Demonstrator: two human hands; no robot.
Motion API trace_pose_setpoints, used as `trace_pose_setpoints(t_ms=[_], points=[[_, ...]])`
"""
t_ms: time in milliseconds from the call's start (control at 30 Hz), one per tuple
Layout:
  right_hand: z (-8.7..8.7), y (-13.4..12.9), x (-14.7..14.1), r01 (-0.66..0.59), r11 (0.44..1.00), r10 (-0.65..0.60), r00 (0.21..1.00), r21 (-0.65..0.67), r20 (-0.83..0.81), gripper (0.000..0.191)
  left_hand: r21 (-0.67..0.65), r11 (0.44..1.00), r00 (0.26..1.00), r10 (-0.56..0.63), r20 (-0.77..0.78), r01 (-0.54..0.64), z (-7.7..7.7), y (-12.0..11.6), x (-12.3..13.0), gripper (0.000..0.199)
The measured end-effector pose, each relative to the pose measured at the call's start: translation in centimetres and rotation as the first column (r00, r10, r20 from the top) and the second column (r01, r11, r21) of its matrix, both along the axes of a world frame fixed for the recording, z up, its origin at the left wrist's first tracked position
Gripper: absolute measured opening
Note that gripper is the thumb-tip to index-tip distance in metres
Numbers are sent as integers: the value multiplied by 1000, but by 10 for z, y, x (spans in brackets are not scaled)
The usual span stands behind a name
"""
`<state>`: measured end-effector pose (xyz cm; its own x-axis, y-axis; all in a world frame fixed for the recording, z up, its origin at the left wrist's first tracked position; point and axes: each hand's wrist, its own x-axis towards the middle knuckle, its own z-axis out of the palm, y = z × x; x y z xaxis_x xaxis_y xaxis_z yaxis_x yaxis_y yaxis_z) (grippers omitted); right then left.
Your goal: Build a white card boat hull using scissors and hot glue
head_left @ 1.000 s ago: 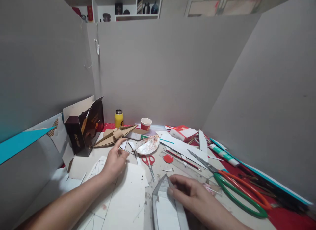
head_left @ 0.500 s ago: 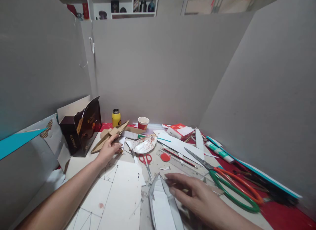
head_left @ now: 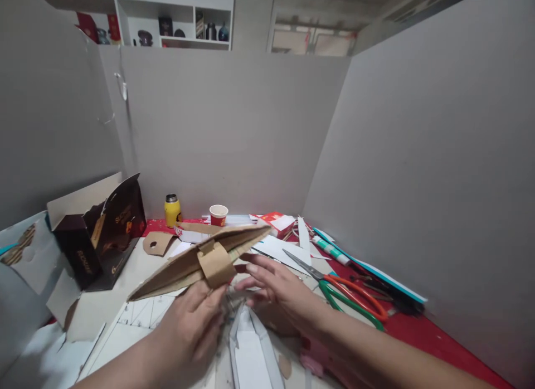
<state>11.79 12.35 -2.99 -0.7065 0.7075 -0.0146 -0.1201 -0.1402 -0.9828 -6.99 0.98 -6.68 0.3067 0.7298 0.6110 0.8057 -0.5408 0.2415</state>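
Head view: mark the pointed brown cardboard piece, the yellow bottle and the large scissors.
Pointed brown cardboard piece [head_left: 215, 264], head view, on its middle band.
Yellow bottle [head_left: 171, 213], head view, on its body.
Large scissors [head_left: 316, 273], head view, on the metal near the handles.

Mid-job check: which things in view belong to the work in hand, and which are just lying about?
In use:
brown cardboard piece, held in the left hand, right hand close beside it
probably the folded grey-white piece just below the hands

Lying about, apparently:
large scissors
yellow bottle
paper cup
dark box
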Motion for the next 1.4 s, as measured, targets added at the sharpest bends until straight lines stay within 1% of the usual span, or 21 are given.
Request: trace_pose_setpoints(t_ms=[67,133,233,300,400,467,500,533,567,600,633,700,733,800,933,967,1033,1133,1233,1300,1400], points=[[-1,0,-6,-6,1000,8,998,25,-68,39,-20,996,993,-90,-71,88,7,-3,7,69],[-2,0,-9,26,999,-23,995,30,-98,37,-73,989,985,-138,-99,131,10,-5,10,69],[1,9,-9,107,994,-106,990,13,-94,36,-59,986,981,-161,-104,156,1,-9,9,64],[5,20,-5,192,981,-189,976,10,-106,36,34,984,982,-172,-82,176,-9,-13,10,63],[13,38,9,314,949,-308,941,24,-139,33,195,966,980,-187,73,170,-15,-19,16,60],[18,46,21,358,933,-350,926,32,-145,31,236,965,956,-171,238,114,-8,-21,20,52],[20,46,26,372,928,-364,920,33,-143,30,209,976,938,-129,321,63,-2,-22,20,46],[22,45,31,380,925,-372,918,33,-137,29,99,995,909,-12,416,-32,5,-22,20,38],[23,43,35,380,924,-374,919,33,-127,27,-23,993,855,108,507,-112,13,-20,19,24],[23,39,37,374,927,-368,923,39,-113,26,-167,973,781,226,583,-156,20,-18,17,13],[23,35,39,360,932,-354,930,51,-96,26,-269,950,701,300,647,-158,26,-16,15,11],[23,27,40,322,942,-319,946,90,-55,25,-418,902,553,403,729,-105,34,-9,11,21],[23,24,40,313,943,-311,950,113,-36,26,-460,885,492,431,756,-68,36,-6,9,24],[22,23,40,331,932,-331,943,149,-21,27,-516,857,405,468,785,9,34,-1,5,30],[21,29,42,421,892,-420,907,167,-38,24,-562,817,300,508,807,128,26,7,-3,34],[20,30,43,414,896,-415,909,160,-27,23,-562,814,275,512,814,149,24,9,-5,33],[19,28,43,350,927,-357,934,135,27,23,-566,800,247,518,819,199,21,12,-8,34],[15,19,41,203,979,-205,972,30,117,22,-594,751,267,532,803,289,19,14,-10,32],[11,8,35,73,995,-57,980,-72,193,20,-598,711,263,537,802,370,19,13,-6,25],[10,1,30,2,997,16,968,-72,250,20,-595,699,254,539,803,396,19,13,-3,21],[8,-8,24,-52,998,57,954,-28,294,19,-614,682,258,559,788,398,17,11,2,19]])
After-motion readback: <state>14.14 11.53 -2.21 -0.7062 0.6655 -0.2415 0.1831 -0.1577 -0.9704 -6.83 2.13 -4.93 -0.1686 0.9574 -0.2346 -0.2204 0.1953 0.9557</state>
